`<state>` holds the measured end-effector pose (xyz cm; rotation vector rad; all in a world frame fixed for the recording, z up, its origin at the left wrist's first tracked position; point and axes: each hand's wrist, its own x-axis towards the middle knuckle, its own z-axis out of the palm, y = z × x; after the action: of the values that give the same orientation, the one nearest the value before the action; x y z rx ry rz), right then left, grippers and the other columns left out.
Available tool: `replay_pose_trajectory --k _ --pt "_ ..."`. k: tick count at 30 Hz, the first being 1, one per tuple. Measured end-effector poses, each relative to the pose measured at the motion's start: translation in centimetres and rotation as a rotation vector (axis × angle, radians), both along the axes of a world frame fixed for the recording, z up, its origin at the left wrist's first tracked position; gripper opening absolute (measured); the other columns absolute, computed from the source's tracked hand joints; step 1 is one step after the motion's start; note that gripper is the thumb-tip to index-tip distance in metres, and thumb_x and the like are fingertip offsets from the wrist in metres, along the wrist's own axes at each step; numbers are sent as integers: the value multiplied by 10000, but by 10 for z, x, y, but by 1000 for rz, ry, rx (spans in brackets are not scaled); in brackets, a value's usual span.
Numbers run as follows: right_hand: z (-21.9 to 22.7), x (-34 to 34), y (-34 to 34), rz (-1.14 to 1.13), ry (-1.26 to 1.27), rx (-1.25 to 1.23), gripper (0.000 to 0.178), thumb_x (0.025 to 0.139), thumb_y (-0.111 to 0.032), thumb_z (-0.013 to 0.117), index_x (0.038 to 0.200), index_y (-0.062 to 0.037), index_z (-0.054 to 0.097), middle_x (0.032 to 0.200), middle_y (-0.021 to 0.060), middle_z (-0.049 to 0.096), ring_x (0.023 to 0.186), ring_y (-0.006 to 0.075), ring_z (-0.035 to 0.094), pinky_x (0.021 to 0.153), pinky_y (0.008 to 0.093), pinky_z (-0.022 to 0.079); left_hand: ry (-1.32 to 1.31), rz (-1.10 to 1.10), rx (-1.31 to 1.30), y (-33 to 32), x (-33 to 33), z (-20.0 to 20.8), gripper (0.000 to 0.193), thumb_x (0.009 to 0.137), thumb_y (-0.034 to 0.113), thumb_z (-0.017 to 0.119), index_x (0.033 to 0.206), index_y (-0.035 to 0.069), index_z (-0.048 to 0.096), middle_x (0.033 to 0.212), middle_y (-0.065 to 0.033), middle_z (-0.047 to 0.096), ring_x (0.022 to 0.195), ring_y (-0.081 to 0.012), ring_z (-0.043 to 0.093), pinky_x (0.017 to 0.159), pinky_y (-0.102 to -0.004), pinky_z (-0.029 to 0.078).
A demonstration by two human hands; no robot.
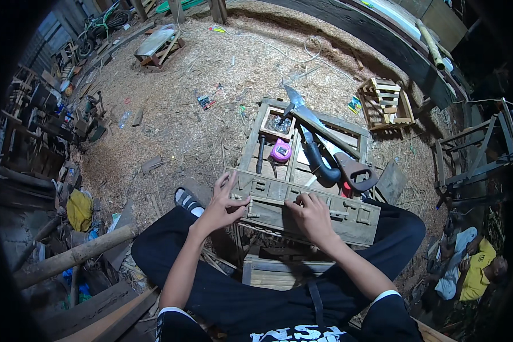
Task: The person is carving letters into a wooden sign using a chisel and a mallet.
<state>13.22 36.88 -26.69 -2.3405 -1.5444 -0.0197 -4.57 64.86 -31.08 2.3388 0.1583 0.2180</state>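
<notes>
Across my lap lies a long wooden board (347, 229), with small wooden pieces fixed on its face in letter-like and box shapes. My left hand (214, 206) is at the board's left part, its fingers spread and some tips touching the wood beside a small upright strip. Between my hands runs a thin wooden strip (268, 200) along the board. My right hand (310, 216) has curled fingers pressed together at that strip's right end. Beyond the board, a slatted wooden bench (257, 149) carries a pink tape measure (280, 150), a hammer (288, 112) and a handsaw (354, 172).
On the bench are a small wooden box (277, 123) of nails and a black curved handle (320, 165). A slatted crate (385, 104) stands at the far right on sawdust-covered ground. A bamboo pole (77, 256) lies at left. A person in a yellow shirt (477, 270) is at lower right.
</notes>
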Motion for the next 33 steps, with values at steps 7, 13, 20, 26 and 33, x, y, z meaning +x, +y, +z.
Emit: replay_pose_trajectory --k 7,13,20,26,33 --pt "-14 2 6 63 -17 121 392 866 -113 730 1257 -124 749 1040 76 656 995 274 637 816 419 489 59 -43 -6 4 1 3 389 892 194 825 1271 280 850 1834 -216 161 1663 -477 136 1341 -555 177" --pt "-15 3 7 105 5 104 436 829 -82 720 1263 -108 749 1070 91 670 1008 290 645 854 446 514 57 -35 15 7 2 7 370 903 241 830 1269 295 852 1826 -223 185 1675 -447 144 1339 -554 159" --pt "-13 4 -5 44 82 147 460 806 9 716 1235 -141 789 1070 98 697 952 299 666 812 437 562 6 -24 47 1 3 6 390 872 254 843 1261 288 856 1820 -209 224 1658 -446 194 1334 -560 190" --pt "-15 5 -9 49 54 107 450 822 -7 673 1249 -120 758 1074 84 692 993 287 663 824 432 556 -28 -21 95 -2 7 6 394 839 252 846 1232 274 864 1803 -212 268 1621 -452 261 1324 -565 211" --pt "-10 3 -3 87 18 104 428 838 -47 672 1257 -99 741 1114 76 685 1021 276 660 825 423 549 -45 -5 117 -4 11 9 347 831 236 842 1175 249 879 1757 -202 380 1604 -417 314 1311 -538 209"
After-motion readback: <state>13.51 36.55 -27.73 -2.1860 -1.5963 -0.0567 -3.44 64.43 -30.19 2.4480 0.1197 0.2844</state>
